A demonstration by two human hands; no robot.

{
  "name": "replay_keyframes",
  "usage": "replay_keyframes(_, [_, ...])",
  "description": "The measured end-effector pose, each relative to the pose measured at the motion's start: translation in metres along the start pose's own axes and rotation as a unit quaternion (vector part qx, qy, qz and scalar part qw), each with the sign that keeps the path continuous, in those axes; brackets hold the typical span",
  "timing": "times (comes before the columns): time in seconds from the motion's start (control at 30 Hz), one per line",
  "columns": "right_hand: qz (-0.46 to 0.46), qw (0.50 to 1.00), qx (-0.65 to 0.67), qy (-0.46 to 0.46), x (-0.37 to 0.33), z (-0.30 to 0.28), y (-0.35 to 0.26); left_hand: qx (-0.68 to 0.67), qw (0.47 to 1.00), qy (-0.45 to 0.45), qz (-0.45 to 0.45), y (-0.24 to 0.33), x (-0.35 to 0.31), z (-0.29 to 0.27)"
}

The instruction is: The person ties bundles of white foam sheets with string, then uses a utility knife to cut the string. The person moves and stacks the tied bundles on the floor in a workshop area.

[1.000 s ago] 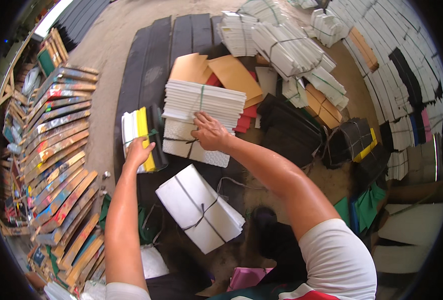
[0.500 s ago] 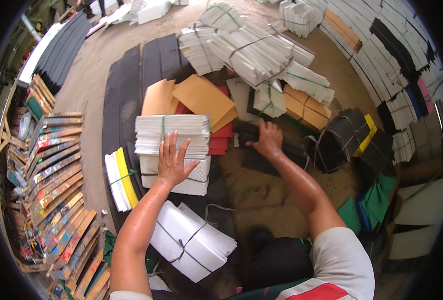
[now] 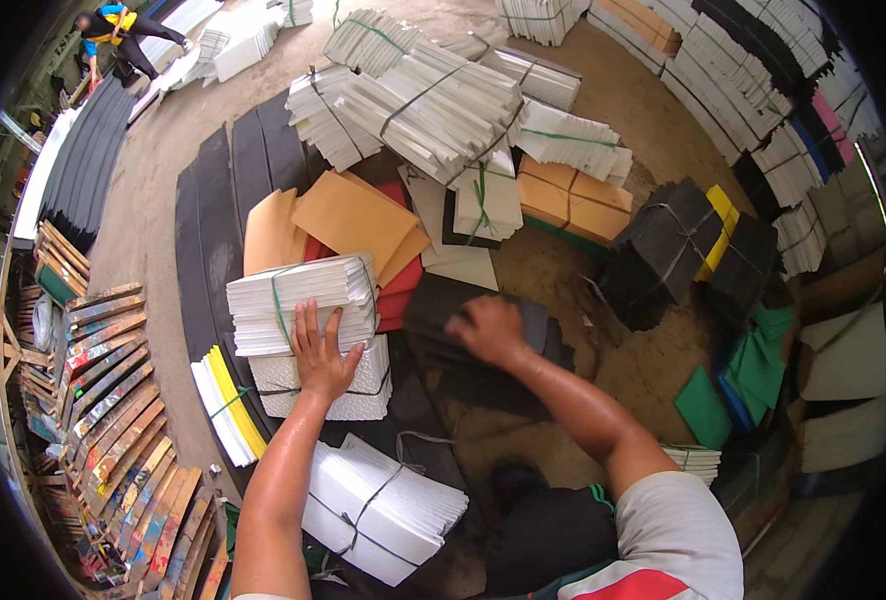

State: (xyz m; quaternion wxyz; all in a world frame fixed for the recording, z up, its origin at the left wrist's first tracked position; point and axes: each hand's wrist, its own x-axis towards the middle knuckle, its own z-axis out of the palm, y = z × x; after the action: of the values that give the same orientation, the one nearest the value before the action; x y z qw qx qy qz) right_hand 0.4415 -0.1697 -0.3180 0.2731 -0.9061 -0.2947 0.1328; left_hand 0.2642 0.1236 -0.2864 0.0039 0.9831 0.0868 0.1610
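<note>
My left hand (image 3: pixel 325 352) lies flat, fingers spread, on a white foam-like sheet bundle (image 3: pixel 308 285) tied with green string. That bundle rests on a second, textured white bundle (image 3: pixel 358 385). My right hand (image 3: pixel 490 328) is over a stack of loose black sheets (image 3: pixel 523 385); its fingers look bent but apart, slightly blurred, and nothing shows in them. Whether it touches the sheets I cannot tell. Orange sheets (image 3: pixel 348 228) and red sheets (image 3: pixel 395 298) lie just beyond the white bundles. Nearer me is another white bundle (image 3: pixel 388 510) bound with dark string.
A yellow-and-white bundle (image 3: pixel 228 400) lies at left, beside wooden slats (image 3: pixel 113 400). Tied white stacks (image 3: pixel 443 105), an orange bundle (image 3: pixel 573 200) and a black bundle (image 3: pixel 663 250) lie farther off. Green sheets (image 3: pixel 758 370) are at right. A person (image 3: pixel 118 35) bends at the far left.
My right hand has moved left and nearer, over the black sheets, with its fingers more bent. My left hand stays on the white bundle. The view has shifted, bringing a far person into sight.
</note>
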Motion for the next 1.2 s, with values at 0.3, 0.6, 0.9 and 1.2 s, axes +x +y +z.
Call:
replay_keyframes(0.3, [0.227, 0.927, 0.172, 0.246, 0.143, 0.049, 0.161, 0.016, 1.0, 0.014, 0.005, 0.0, 0.006, 0.011])
replay_keyframes(0.6, [0.177, 0.938, 0.117, 0.275, 0.168, 0.067, 0.157, -0.014, 1.0, 0.008, -0.016, 0.004, 0.01, 0.007])
replay_keyframes(0.9, [0.201, 0.958, 0.072, 0.194, 0.134, 0.03, 0.2, -0.196, 0.949, 0.082, -0.233, -0.06, -0.012, -0.048])
replay_keyframes(1.2, [0.262, 0.954, 0.064, 0.131, 0.056, -0.034, 0.16, -0.129, 0.977, -0.135, -0.099, -0.071, -0.071, -0.067])
